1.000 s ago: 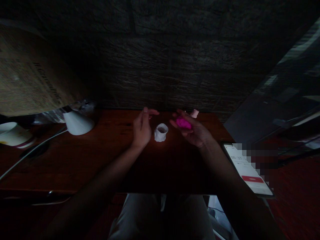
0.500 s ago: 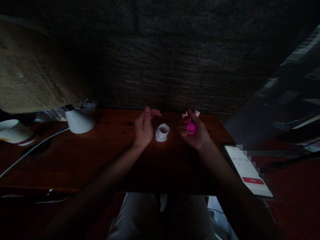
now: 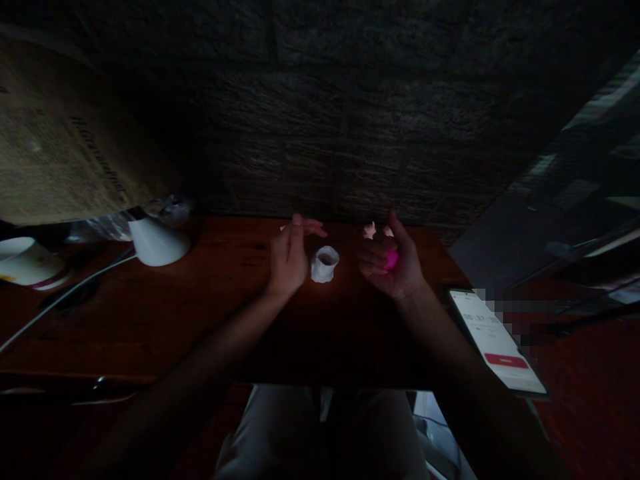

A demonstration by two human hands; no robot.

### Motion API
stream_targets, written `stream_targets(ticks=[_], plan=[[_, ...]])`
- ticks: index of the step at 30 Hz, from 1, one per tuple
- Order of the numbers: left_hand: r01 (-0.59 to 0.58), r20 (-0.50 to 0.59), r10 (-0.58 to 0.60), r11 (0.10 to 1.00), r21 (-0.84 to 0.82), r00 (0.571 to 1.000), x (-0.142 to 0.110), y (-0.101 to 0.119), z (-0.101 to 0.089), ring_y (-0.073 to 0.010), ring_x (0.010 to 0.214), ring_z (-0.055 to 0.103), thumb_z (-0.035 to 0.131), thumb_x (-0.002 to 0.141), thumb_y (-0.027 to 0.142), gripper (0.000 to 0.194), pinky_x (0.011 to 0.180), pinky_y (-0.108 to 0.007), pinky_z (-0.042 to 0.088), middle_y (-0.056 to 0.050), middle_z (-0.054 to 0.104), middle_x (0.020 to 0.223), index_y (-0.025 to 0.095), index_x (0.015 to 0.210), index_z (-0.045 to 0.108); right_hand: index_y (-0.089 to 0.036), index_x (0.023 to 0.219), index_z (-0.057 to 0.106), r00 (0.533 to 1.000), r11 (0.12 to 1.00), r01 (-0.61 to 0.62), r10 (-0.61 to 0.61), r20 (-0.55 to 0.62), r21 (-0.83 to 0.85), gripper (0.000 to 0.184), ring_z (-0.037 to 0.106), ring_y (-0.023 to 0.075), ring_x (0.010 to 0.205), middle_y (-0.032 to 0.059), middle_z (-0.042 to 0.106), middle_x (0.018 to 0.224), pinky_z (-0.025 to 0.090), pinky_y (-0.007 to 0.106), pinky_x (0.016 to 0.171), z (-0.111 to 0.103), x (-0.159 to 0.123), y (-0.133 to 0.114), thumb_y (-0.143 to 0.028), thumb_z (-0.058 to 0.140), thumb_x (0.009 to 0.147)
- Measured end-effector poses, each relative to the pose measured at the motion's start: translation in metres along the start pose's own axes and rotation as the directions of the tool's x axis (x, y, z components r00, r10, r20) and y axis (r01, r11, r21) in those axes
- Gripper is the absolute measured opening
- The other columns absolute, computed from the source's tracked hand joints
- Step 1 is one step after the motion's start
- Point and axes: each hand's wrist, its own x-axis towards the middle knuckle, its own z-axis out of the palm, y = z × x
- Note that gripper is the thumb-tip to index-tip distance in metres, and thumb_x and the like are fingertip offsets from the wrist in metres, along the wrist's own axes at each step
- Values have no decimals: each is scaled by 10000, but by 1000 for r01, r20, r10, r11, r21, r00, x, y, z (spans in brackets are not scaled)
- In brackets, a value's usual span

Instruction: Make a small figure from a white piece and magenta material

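Observation:
My right hand is cupped with its fingers curled round a bright pink lump that looks like clay, held just above the dark wooden table. My left hand is raised edge-on with its fingers stretched forward and holds nothing. Between the two hands a small white cup-shaped piece stands on the table, nearest my left hand. Pale pink bits lie just behind my right hand.
A phone with a lit screen lies at the table's right edge. A white lamp head with its cable sits at the back left, under a cardboard box. A white bowl is at far left. A dark brick wall rises behind.
My right hand has closed round the pink lump and turned its palm inward, so less of the lump shows. The left hand has hardly moved.

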Motion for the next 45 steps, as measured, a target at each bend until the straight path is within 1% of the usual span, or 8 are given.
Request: stream_targets(ticks=[6,13,23,28,34,37,41,45], plan=[[-4,20,4,1000,29,1000,-2,3,1,-204,843,727,291,1012,697,674,952,-386,515,-57,771,791,220,827,730,-202,498,479,985,999,25,-18,-173,40,603,496,68,452,-23,582,543,358,159,378,11,-1,1,-605,707,884],[-50,50,48,998,40,998,-4,1,0,-199,852,726,286,1035,652,661,919,-380,521,-63,773,805,215,809,727,-208,422,355,997,998,-65,64,-46,-12,689,273,37,317,-83,323,380,199,147,288,13,-1,2,-558,739,875],[-111,126,105,993,45,986,-12,5,0,-192,864,734,294,1064,567,580,865,-346,554,-78,781,899,213,923,731,-212,447,446,992,998,-59,58,-109,-3,648,311,45,302,-71,390,375,229,162,288,4,3,5,-609,671,907],[-420,362,366,904,80,857,-20,14,4,-257,1283,634,456,1042,470,398,1091,-443,486,-136,697,1340,213,1281,642,-211,763,724,981,999,38,-38,-189,-7,486,685,140,645,37,735,726,570,242,589,14,6,12,-610,548,979],[-560,461,498,829,-2,735,-37,20,20,-261,1438,517,517,1027,395,416,1189,-470,417,-156,602,1481,210,1398,548,-268,918,732,987,999,28,-33,-154,-32,473,734,224,942,43,760,839,605,347,770,32,-1,29,-679,501,957],[-449,389,417,893,-7,822,-44,24,28,-248,1306,626,508,1033,425,315,1091,-424,506,-147,695,1341,201,1205,647,-288,935,712,986,1000,11,-13,-164,-14,495,726,248,977,36,749,832,602,387,808,35,-3,40,-744,521,908],[-53,129,63,996,-75,990,-34,21,31,-211,890,733,406,1036,577,486,835,-369,592,-73,758,876,222,831,669,-280,946,705,989,995,82,-88,-122,-55,522,704,256,1034,33,745,855,585,382,864,37,0,48,-778,577,859],[380,74,-377,870,-313,923,-6,5,19,-156,576,649,285,982,751,669,500,-282,533,-29,613,596,234,654,553,-261,1001,721,961,968,214,-232,-152,-129,564,700,234,1047,47,768,961,569,346,852,36,0,34,-785,551,879]])
